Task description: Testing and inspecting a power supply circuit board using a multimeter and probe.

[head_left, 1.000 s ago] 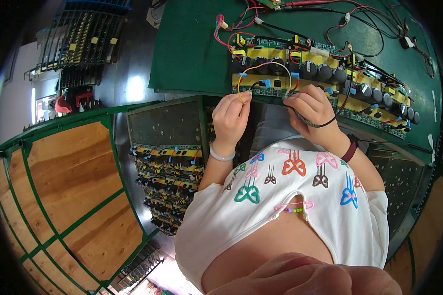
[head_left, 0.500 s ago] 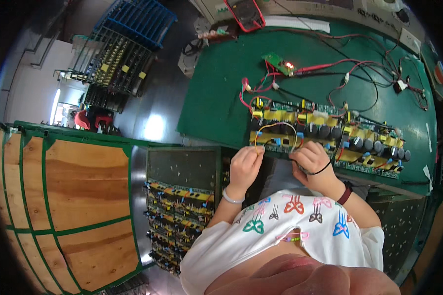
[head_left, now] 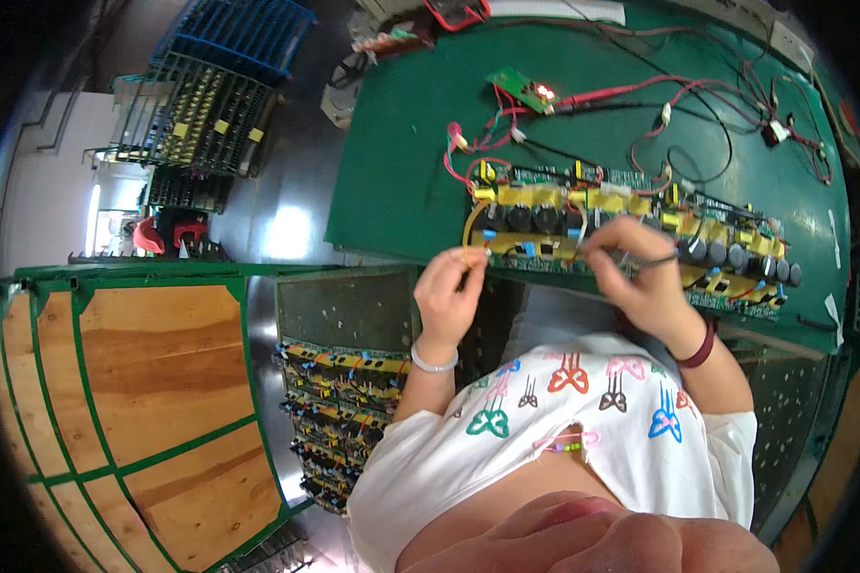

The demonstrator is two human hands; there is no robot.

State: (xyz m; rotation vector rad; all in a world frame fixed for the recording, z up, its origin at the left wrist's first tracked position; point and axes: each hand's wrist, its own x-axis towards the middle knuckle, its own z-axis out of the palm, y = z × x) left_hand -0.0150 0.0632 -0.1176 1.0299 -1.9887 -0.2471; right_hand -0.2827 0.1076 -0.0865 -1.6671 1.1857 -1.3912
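My left hand [head_left: 449,286] pinches the end of a yellow wire [head_left: 468,225], with a small pale tip showing at the fingertips, just off the front edge of the circuit board [head_left: 521,199]. The wire runs up to that board. Over the same board's right part is my right hand [head_left: 645,277], somewhat blurred, with a dark slender thing [head_left: 652,260] in its curled fingers; its kind does not show. A white wire [head_left: 583,225] rises beside those fingertips. A second board [head_left: 721,253] with round black capacitors lies against the first on the right.
A small green board [head_left: 514,88] with lit red digits and red and black leads lies on the green table [head_left: 392,181]. A red-framed meter [head_left: 457,11] stands behind. Board racks [head_left: 205,124] and a wooden-panelled cart [head_left: 162,353] are to the left; more boards [head_left: 339,411] sit below.
My hands have moved apart, the left one carrying its wire end left and the right one shifting right and up. The view has shifted, so the table appears higher.
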